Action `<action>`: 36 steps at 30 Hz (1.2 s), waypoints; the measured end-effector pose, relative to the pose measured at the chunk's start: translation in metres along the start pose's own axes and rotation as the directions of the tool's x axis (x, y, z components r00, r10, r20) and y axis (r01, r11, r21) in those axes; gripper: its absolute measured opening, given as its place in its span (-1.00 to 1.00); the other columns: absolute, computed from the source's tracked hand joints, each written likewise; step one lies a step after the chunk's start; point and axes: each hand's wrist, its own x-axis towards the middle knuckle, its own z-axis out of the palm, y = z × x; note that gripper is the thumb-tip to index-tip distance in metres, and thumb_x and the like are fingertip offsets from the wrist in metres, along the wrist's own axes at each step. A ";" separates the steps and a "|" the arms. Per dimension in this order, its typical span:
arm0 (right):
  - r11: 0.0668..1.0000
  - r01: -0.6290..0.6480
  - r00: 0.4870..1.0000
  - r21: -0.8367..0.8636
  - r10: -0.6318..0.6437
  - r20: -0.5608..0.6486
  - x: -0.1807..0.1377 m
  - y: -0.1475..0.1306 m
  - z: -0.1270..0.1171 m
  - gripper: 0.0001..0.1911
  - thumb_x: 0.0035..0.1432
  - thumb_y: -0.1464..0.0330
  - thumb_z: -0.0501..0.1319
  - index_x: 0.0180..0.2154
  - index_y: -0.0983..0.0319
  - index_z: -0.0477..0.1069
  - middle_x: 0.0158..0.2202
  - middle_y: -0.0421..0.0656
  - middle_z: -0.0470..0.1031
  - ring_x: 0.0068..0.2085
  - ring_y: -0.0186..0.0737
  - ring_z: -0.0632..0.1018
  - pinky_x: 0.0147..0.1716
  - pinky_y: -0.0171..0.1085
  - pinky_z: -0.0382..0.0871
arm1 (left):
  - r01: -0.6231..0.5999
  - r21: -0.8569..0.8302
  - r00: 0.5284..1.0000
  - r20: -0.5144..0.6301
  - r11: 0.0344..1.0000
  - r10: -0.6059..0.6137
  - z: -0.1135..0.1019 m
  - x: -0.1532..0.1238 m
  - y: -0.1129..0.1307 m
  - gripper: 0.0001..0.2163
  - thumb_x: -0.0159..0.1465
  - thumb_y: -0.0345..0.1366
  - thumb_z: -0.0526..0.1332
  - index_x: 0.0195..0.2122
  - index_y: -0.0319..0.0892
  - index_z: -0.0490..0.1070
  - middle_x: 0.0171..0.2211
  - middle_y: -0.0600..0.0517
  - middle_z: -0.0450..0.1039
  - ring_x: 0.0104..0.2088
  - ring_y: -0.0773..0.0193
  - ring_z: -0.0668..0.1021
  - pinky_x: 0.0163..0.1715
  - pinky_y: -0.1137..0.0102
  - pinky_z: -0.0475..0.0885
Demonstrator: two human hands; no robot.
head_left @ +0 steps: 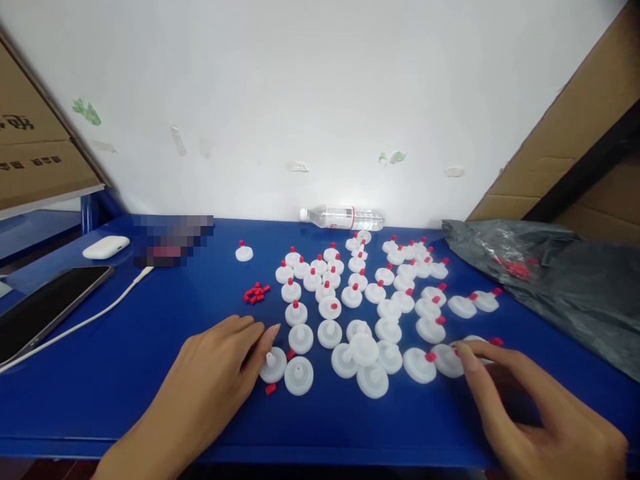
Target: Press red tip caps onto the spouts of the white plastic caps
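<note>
Many round white plastic discs with a short spout, like disc filters, stand in loose rows on the blue table; most wear a small red cap. My right hand (pixel 540 407) pinches thumb and index finger at the red cap of a disc (pixel 447 361) at the right front. Beside it lies another capped disc (pixel 420 366). My left hand (pixel 215 367) rests on the table with curled fingers, touching or nearly touching an uncapped disc (pixel 274 367); whatever its fingers hold is hidden. Two loose red caps (pixel 271 389) lie near it. Several uncapped discs (pixel 364 349) are heaped in the middle.
A small pile of red caps (pixel 257 293) lies left of the rows. A clear bottle (pixel 345 218) lies by the wall. At left are a phone (pixel 45 310), white cable (pixel 110 308) and white case (pixel 106 247). A grey plastic bag (pixel 565 300) and bagged red caps (pixel 515 268) are at right.
</note>
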 end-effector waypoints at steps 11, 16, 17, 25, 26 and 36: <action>1.000 -0.020 1.000 0.013 0.020 0.013 0.001 -0.001 -0.003 -0.67 0.42 0.01 0.25 -0.11 0.08 0.63 -0.24 -0.26 0.67 -0.34 -0.21 0.64 -0.30 -0.21 0.38 | -0.031 0.035 0.999 -0.024 0.999 0.031 0.000 0.000 0.000 -0.40 0.59 0.03 -0.22 -0.36 -0.07 0.51 -0.38 -0.01 0.56 -0.35 0.10 0.61 -0.38 0.23 0.31; 1.000 -0.020 0.999 -0.001 0.020 0.027 0.001 -0.002 -0.004 -0.67 0.43 0.02 0.24 -0.10 0.08 0.63 -0.24 -0.24 0.68 -0.32 -0.17 0.65 -0.32 -0.20 0.38 | -0.037 0.050 0.999 -0.016 0.998 0.038 0.001 0.001 -0.001 -0.40 0.59 0.02 -0.21 -0.35 -0.08 0.52 -0.35 -0.03 0.58 -0.34 0.08 0.63 -0.38 0.21 0.33; 1.000 -0.013 1.000 -0.004 0.014 0.027 0.002 -0.002 -0.004 -0.68 0.43 0.02 0.24 -0.10 0.08 0.63 -0.23 -0.24 0.68 -0.32 -0.17 0.66 -0.32 -0.20 0.38 | -0.037 0.050 0.999 -0.014 0.998 0.037 0.001 0.001 -0.001 -0.40 0.59 0.02 -0.21 -0.34 -0.09 0.52 -0.35 -0.03 0.58 -0.35 0.08 0.62 -0.39 0.21 0.33; 1.000 -0.003 1.000 0.002 0.003 0.029 0.001 0.000 -0.004 -0.69 0.43 0.03 0.24 -0.09 0.08 0.62 -0.27 -0.25 0.67 -0.35 -0.19 0.64 -0.31 -0.20 0.37 | -0.021 0.044 1.000 0.008 0.999 0.020 -0.001 0.000 0.000 -0.39 0.59 0.02 -0.23 -0.35 -0.09 0.52 -0.38 -0.03 0.54 -0.36 0.06 0.61 -0.39 0.19 0.32; 1.000 -0.003 1.000 0.003 0.003 0.029 0.001 0.000 -0.003 -0.69 0.43 0.04 0.24 -0.09 0.08 0.62 -0.27 -0.25 0.67 -0.35 -0.19 0.64 -0.31 -0.20 0.37 | -0.017 0.040 1.000 0.008 0.999 0.016 -0.001 0.000 0.001 -0.39 0.58 0.02 -0.22 -0.35 -0.09 0.52 -0.38 -0.03 0.54 -0.36 0.05 0.62 -0.39 0.19 0.32; 1.000 0.012 1.000 -0.008 -0.011 0.024 0.001 0.001 -0.003 -0.69 0.43 0.03 0.23 -0.10 0.08 0.63 -0.24 -0.23 0.69 -0.29 -0.13 0.68 -0.30 -0.19 0.39 | 0.025 0.004 0.999 0.027 1.000 -0.025 0.000 -0.001 0.000 -0.47 0.56 0.02 -0.17 -0.38 -0.07 0.43 -0.39 0.00 0.51 -0.37 0.08 0.59 -0.37 0.22 0.28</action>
